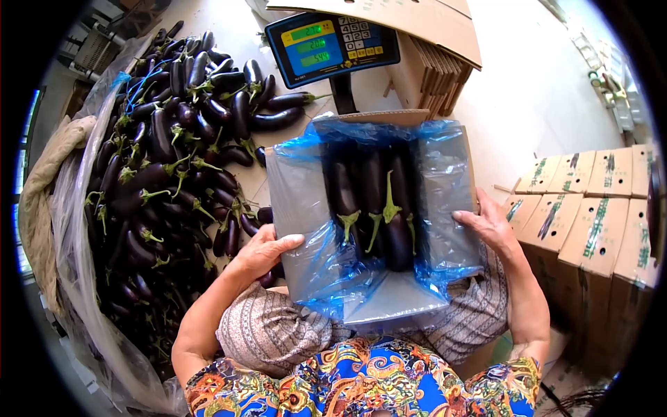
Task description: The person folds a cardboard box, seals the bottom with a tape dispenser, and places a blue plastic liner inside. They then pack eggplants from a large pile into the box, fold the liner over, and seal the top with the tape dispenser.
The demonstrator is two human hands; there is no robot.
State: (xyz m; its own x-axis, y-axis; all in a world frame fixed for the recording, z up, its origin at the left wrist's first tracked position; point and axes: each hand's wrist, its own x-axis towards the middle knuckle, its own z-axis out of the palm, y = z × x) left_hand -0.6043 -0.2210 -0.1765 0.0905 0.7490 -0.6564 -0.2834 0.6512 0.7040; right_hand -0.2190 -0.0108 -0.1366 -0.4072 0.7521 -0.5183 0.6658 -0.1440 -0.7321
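In front of me is an open cardboard box (396,117) lined with blue plastic film (319,257), its flaps spread outward under the film. Several dark eggplants (398,243) with green stems lie inside. My left hand (264,251) grips the left flap, thumb on top of the film and fingers hidden beneath. On the opposite side my right hand (490,221) holds the right flap the same way, its thumb pressing the film. Just beyond the box stands a digital scale display (326,48) with lit green readouts.
A large heap of eggplants (160,187) covers the floor at left, edged by clear plastic sheeting (76,278) and a beige cloth (45,194). Flat cardboard (431,76) is stacked behind the display. Taped cartons (590,229) stand in rows at right.
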